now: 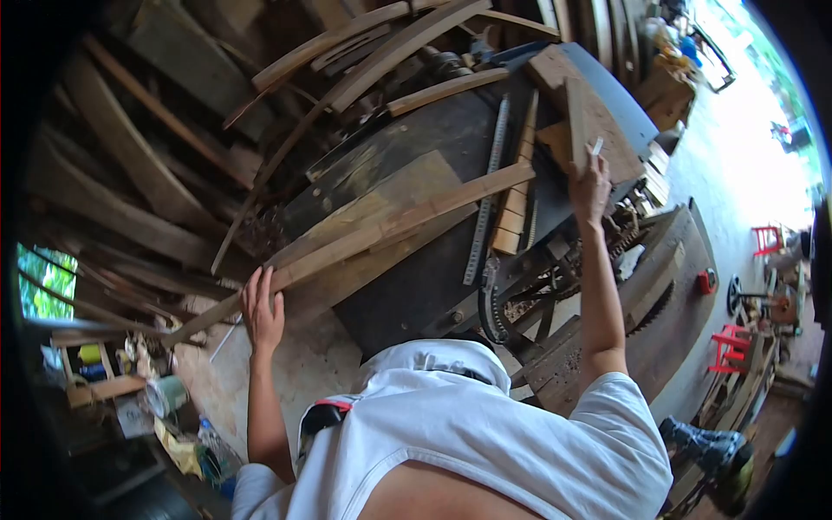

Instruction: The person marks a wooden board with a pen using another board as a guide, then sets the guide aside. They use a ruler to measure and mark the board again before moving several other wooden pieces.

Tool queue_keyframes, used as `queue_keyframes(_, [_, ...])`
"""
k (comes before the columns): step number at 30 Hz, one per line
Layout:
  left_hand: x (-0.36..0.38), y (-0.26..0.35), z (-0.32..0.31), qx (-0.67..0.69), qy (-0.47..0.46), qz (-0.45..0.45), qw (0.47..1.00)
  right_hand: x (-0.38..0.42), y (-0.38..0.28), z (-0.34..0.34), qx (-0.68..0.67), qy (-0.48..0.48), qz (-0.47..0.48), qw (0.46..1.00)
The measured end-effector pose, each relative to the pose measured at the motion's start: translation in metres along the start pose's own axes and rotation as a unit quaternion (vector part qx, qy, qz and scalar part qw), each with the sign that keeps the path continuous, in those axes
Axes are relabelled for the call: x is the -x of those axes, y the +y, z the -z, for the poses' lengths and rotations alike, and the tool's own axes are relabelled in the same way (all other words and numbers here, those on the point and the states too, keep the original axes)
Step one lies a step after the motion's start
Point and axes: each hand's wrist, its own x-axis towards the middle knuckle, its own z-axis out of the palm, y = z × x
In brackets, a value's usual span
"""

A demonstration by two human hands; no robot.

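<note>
A long wooden strip (390,224) slants across the dark machine table (407,290). My left hand (262,310) is closed over its near left part, with the fingers on top. My right hand (591,189) is at the lower end of a short wooden strip (575,117), its fingers closed around that end. A thin white stick like a cigarette (598,146) pokes out between those fingers. Behind the short strip lies a wide brown board (611,130). Between my hands a metal rule (487,191) and a segmented wooden bar (513,217) lie on the table.
Curved wood pieces (407,52) are piled at the back, and boards (130,156) lean on the left. A toothed saw blade (654,308) shows right of the table, near a red tape measure (707,280). Red stools (732,348) stand farther right. A bucket (165,396) is at lower left.
</note>
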Motion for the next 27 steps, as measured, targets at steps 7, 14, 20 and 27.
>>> queue_keyframes(7, [-0.002, -0.055, -0.005, -0.078, -0.037, 0.010, 0.996, 0.028, -0.051, 0.017, -0.037, -0.062, 0.062, 0.996])
queue_keyframes(14, [-0.012, -0.051, 0.014, 0.037, -0.037, -0.059, 0.997, 0.081, -0.096, 0.046, -0.073, -0.047, 0.070, 0.994])
queue_keyframes(20, [-0.017, -0.014, 0.011, 0.117, 0.006, -0.078, 0.990, 0.123, -0.130, 0.069, -0.085, -0.024, 0.040, 0.995])
queue_keyframes(27, [-0.043, 0.054, 0.001, 0.322, -0.009, -0.052, 0.945, 0.160, -0.167, 0.089, -0.091, 0.003, 0.006, 0.996])
